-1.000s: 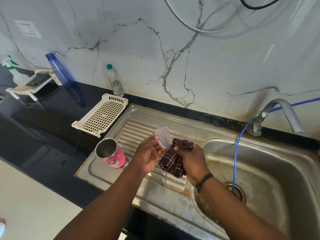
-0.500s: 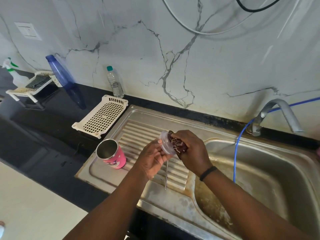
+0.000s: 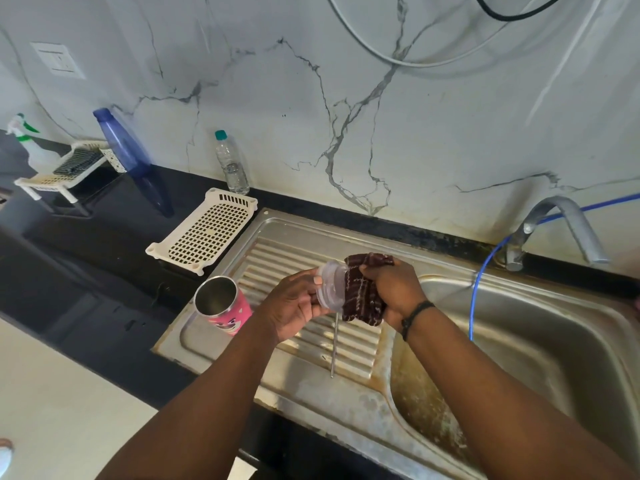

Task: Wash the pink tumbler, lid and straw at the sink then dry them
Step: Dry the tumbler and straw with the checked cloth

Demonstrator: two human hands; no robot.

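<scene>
A clear, glossy plastic lid (image 3: pixel 331 289) meets dark patterned cloth (image 3: pixel 363 292) above a stained, ribbed stainless-steel drainboard (image 3: pixel 311 386); at nine o'clock, a shiny steel-lined pink tumbler (image 3: pixel 223 306).

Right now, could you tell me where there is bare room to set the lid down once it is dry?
Bare ribbed drainboard lies between the white basket and the hands. Black counter left of the basket is bare too. It is crowded nearer: the tumbler stands at the drainboard's left edge and the straw lies under the lid.

lid (image 3: pixel 330 289) half behind cloth (image 3: pixel 363 296), straw (image 3: pixel 334 344) top hidden
</scene>
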